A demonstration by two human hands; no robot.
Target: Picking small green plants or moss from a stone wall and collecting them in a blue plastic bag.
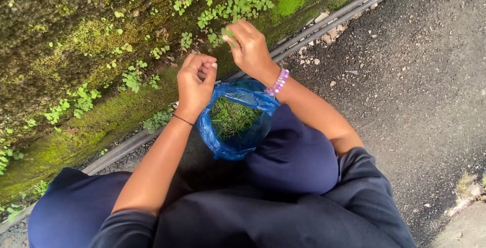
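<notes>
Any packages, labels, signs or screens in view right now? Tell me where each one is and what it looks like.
Crinkled blue plastic bag: the only package, open-mouthed, between the person's knees below both hands, holding picked green plants.
Labels, signs, screens: none visible.
Left hand: curled just above the bag's rim.
Right hand: pinching a small green sprig by the mossy wall.

dark navy sleeves pushed up; beaded purple bracelet [279, 81], thin dark wristband [183, 120].
</notes>
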